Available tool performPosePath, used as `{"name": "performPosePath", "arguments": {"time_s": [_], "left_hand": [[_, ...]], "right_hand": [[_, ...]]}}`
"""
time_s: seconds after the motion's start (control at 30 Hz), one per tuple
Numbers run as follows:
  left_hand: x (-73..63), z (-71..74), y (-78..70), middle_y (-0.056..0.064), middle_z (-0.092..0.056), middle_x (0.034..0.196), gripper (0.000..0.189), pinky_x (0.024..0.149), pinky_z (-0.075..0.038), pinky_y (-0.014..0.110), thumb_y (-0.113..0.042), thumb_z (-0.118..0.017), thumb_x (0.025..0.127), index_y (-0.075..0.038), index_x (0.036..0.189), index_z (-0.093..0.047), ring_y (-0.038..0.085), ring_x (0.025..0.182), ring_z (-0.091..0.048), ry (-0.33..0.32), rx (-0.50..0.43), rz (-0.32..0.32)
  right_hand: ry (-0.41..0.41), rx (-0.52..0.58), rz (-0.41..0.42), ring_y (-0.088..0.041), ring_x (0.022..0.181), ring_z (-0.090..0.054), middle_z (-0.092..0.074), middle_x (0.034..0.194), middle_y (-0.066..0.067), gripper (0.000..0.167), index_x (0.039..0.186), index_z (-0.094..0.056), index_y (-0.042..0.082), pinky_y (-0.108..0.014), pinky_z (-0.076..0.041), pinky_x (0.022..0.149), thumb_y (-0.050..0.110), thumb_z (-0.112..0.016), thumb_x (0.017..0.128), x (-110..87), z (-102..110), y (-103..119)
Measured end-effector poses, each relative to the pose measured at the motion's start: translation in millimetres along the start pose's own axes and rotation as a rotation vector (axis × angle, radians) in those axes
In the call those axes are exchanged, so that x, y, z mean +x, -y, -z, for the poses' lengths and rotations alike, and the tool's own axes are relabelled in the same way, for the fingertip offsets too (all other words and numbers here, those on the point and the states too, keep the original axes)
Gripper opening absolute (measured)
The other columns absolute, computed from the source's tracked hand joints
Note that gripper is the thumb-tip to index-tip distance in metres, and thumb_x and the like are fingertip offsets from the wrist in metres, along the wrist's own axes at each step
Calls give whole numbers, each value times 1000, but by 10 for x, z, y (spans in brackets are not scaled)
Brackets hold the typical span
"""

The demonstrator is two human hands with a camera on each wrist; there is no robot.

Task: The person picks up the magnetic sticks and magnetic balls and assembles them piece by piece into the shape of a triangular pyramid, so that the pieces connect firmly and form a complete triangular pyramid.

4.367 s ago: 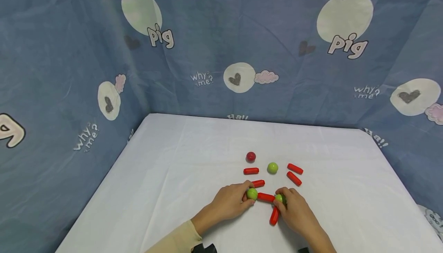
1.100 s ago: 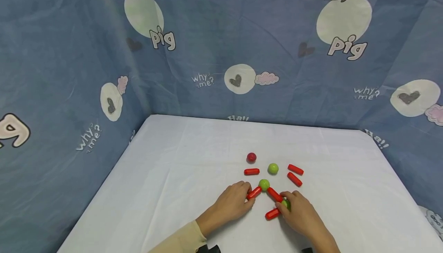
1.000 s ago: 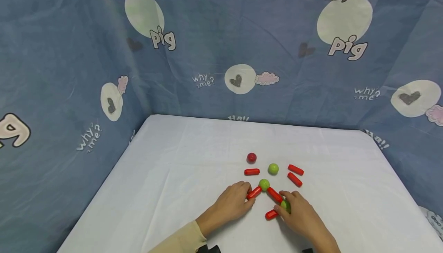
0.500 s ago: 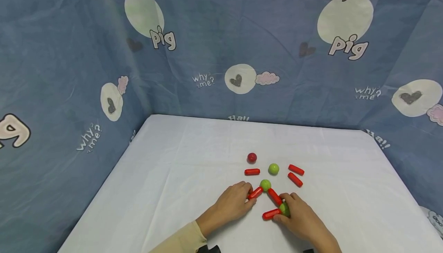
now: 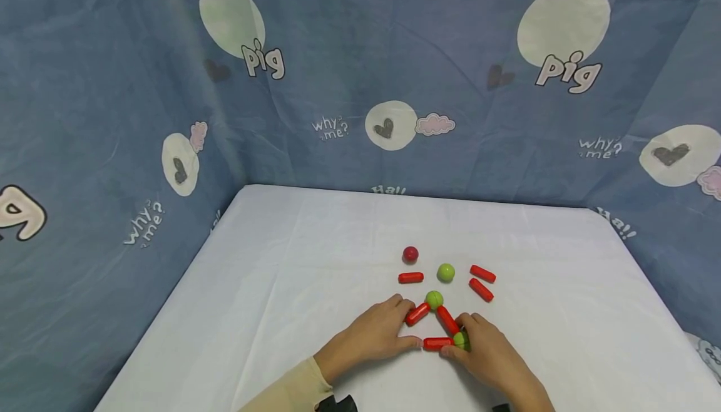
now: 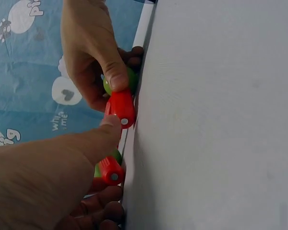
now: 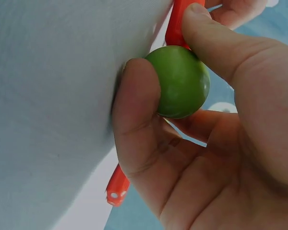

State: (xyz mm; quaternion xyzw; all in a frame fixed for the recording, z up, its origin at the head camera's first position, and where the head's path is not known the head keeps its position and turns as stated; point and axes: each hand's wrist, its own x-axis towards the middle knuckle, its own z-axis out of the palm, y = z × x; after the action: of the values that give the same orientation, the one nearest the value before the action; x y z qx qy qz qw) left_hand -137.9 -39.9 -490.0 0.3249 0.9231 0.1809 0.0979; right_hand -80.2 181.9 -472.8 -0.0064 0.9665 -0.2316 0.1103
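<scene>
In the head view, a green ball [image 5: 434, 300] has a left red rod [image 5: 418, 314] and a right red rod [image 5: 447, 321] running from it in a V. The right rod meets a second green ball [image 5: 462, 340], from which a lower red rod [image 5: 438, 344] points left. My right hand [image 5: 487, 352] grips this second ball [image 7: 180, 81], its thumb on the lower rod. My left hand [image 5: 374, 334] is spread: thumb straight against the lower rod's free end [image 6: 122, 112], fingers at the left rod's free end [image 6: 111, 171]. Small silvery dots show in the rod ends.
Farther back on the white table [image 5: 315, 243] lie a red ball [image 5: 410, 255], a loose green ball [image 5: 445, 273], a red rod [image 5: 410, 277] and two more red rods, one [image 5: 482, 273] behind the other [image 5: 481, 290]. A blue printed cloth [image 5: 338, 55] hangs behind.
The lower rod has swung from pointing toward me to pointing left. The ball once in my left hand now tops the V with the left rod against it. My left thumb has shifted to the lower rod.
</scene>
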Motion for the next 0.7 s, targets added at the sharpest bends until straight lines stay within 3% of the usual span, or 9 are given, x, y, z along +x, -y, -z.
{"name": "performPosePath", "arguments": {"time_s": [0.33,0.7], "left_hand": [[13,-28,-13,-4,-59,102,62,74,-51,19,-54,-77,86,-12,129,-61,3,78,-53,-6,79,-39],[23,-49,-40,-4,-60,98,56,70,-48,18,-49,-76,88,-11,127,-63,3,75,-51,-35,98,-52]], "right_hand": [[-20,14,9,-14,77,-49,-55,85,1,54,109,-66,7,-30,-42,68,43,-87,76,10,-10,5],[-29,19,7,-13,74,-48,-53,80,1,50,104,-66,7,-28,-41,65,43,-88,76,4,-20,21]]}}
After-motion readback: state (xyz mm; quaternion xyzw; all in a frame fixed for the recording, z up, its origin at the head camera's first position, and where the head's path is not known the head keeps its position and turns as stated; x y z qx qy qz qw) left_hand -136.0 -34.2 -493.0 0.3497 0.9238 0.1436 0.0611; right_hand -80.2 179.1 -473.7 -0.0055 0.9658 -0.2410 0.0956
